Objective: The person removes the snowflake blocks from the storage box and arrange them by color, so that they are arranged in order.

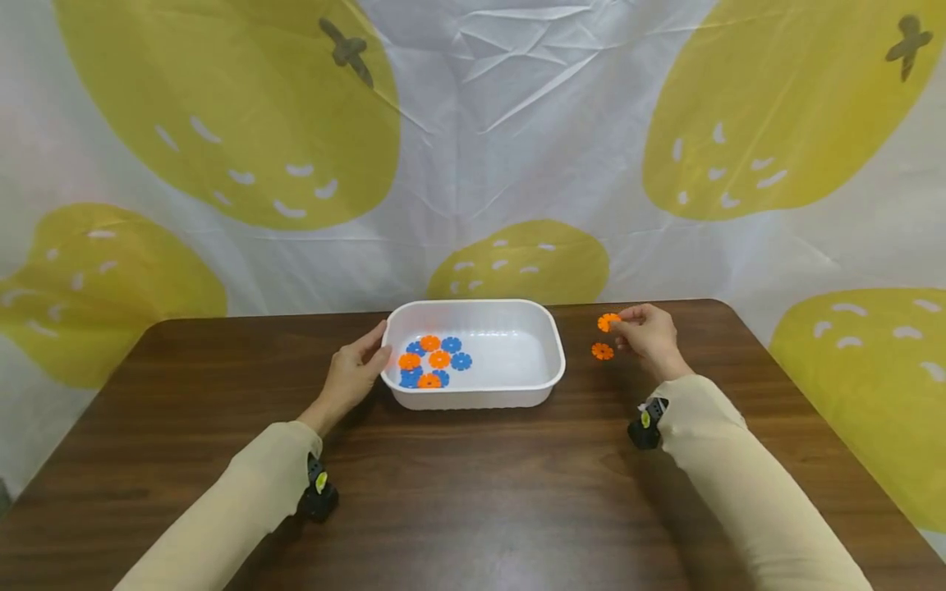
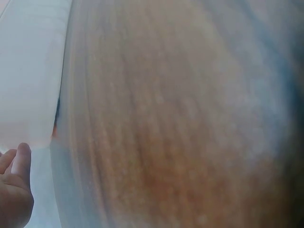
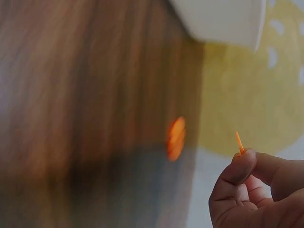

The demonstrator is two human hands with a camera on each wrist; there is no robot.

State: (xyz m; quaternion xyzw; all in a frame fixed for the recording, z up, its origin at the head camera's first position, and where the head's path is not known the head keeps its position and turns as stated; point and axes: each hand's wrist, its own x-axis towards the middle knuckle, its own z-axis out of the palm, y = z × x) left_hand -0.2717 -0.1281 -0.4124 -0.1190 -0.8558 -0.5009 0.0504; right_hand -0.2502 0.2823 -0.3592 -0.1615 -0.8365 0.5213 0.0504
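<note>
A white plastic tray (image 1: 510, 400) stands near the table's far edge. Several blue and orange notched plastic discs (image 1: 439, 359) lie in its left part. My left hand (image 1: 351, 379) holds the tray by its left side, thumb at the rim; in the left wrist view, fingertips (image 2: 23, 151) touch its white wall. To the right of the tray, my right hand (image 1: 650, 335) pinches an orange notched disc (image 1: 608, 322) between thumb and finger, raised above the table. That disc (image 3: 239, 142) shows edge-on in the right wrist view. Another orange disc (image 1: 602, 351) lies on the table below it.
The brown wooden table (image 1: 473, 492) reaches back to a white curtain (image 1: 517, 148) printed with large yellow fruit. Each wrist carries a black strapped device, the left one (image 1: 318, 492) and the right one (image 1: 647, 423).
</note>
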